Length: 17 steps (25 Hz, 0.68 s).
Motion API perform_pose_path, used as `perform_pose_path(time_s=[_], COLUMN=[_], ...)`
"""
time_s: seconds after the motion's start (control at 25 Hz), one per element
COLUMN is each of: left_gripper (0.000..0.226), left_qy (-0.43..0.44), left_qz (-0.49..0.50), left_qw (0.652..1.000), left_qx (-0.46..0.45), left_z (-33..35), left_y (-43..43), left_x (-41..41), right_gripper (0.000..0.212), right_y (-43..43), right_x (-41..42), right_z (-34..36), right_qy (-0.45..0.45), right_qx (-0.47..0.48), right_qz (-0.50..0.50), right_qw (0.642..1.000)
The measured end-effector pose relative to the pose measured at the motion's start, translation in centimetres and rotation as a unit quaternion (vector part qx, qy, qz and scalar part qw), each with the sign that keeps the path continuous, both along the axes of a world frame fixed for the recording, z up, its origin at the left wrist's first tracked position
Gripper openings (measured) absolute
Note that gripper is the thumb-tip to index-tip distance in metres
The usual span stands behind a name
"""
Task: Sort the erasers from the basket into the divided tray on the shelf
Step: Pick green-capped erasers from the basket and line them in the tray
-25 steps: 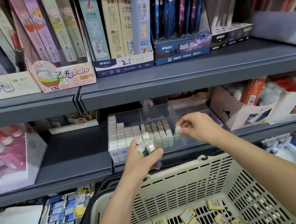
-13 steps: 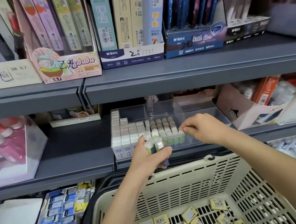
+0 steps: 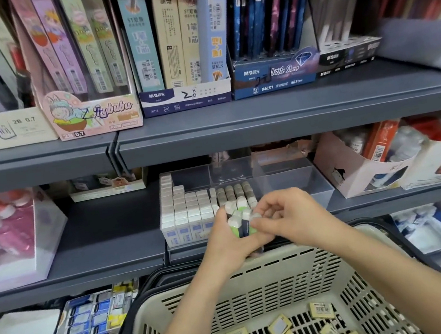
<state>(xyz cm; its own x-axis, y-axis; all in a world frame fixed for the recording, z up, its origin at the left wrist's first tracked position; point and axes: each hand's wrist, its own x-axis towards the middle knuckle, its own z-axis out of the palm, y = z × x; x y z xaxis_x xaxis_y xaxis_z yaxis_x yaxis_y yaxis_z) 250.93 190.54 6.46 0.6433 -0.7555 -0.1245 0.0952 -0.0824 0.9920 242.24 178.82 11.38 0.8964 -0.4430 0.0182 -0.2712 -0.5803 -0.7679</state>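
Left hand [image 3: 227,247] grips erasers [image 3: 240,222]; right hand [image 3: 293,219] pinches one of them.

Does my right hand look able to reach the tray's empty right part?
Likely yes: the right hand, fingers on the erasers in the left hand, is just before the tray, whose right part lies open, nothing between.

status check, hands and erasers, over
Left hand grips a bunch of erasers. Right hand pinches one from it, before the divided tray. Nothing blocking the tray.
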Motion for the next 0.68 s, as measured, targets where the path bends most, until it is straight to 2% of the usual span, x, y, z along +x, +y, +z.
perform_pose_path(time_s=[0.12,0.24,0.32,0.4,0.52,0.68], left_gripper=[0.034,0.027,0.023,0.021,0.021,0.022], left_qy=[0.058,0.121,0.144,0.135,0.094,0.088], left_qz=[-0.003,0.007,0.026,0.037,0.027,0.036], left_qw=[0.998,0.990,0.987,0.988,0.994,0.994], left_qx=[-0.037,-0.065,-0.073,-0.063,-0.048,-0.053], left_z=[-0.5,-0.8,-0.7,-0.7,-0.9,-0.9], left_y=[0.3,0.4,0.6,0.9,1.0,1.3], left_x=[-0.2,-0.3,-0.3,-0.2,-0.4,-0.3], right_gripper=[0.009,0.011,0.011,0.010,0.002,0.009], right_y=[-1.1,-2.6,-4.1,-5.5,-6.1,-5.5], right_x=[-0.6,-0.9,-0.6,0.2,1.8,3.4], right_z=[0.5,1.0,1.5,1.8,1.1,-0.3], right_qy=[0.004,0.001,-0.031,-0.047,0.010,0.046], right_qx=[0.095,0.097,0.091,0.031,-0.132,-0.158], right_qz=[0.018,0.022,-0.030,-0.088,-0.091,-0.031], right_qw=[0.995,0.995,0.995,0.995,0.987,0.986])
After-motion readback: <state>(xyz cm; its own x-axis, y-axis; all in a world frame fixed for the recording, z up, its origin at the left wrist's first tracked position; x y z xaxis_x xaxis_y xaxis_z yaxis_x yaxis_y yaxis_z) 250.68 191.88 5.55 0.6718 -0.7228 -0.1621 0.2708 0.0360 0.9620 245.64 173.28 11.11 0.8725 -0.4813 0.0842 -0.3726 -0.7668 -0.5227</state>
